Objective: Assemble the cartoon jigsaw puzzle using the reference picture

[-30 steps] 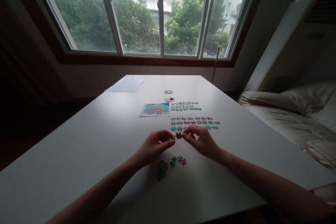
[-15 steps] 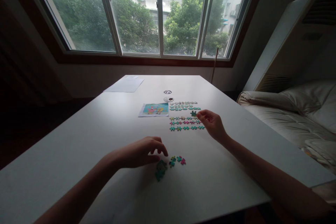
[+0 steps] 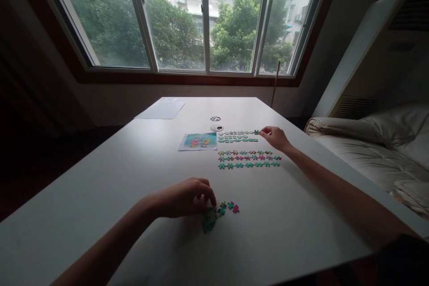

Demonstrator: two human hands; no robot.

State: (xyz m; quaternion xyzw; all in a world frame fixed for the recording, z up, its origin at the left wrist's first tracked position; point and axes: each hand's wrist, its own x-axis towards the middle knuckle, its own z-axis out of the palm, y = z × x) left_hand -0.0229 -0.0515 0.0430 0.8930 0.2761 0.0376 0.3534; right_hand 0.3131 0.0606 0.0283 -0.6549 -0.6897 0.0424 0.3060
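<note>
My right hand (image 3: 275, 137) reaches over the far right of the table and pinches a green jigsaw piece (image 3: 256, 132) at the right end of the farthest row. Below it lie rows of jigsaw pieces (image 3: 250, 158), mostly teal with some pink and yellow. My left hand (image 3: 189, 197) is low over a small pile of jigsaw pieces (image 3: 209, 220), its fingers curled down and the thumb close to the index finger. Whether a piece is between those fingertips is hidden. Several loose pieces (image 3: 231, 205) lie just right of the pile.
A picture card (image 3: 198, 141) with cartoon figures lies left of the rows. Two round discs (image 3: 216, 128) are beyond it. White paper (image 3: 161, 109) rests at the table's far left corner. A pale sofa (image 3: 355, 143) stands to the right, with windows ahead.
My right hand has carried the green piece away from me, from between the rows to the end of the farthest row. My left fingers have curled lower, closer to the thumb.
</note>
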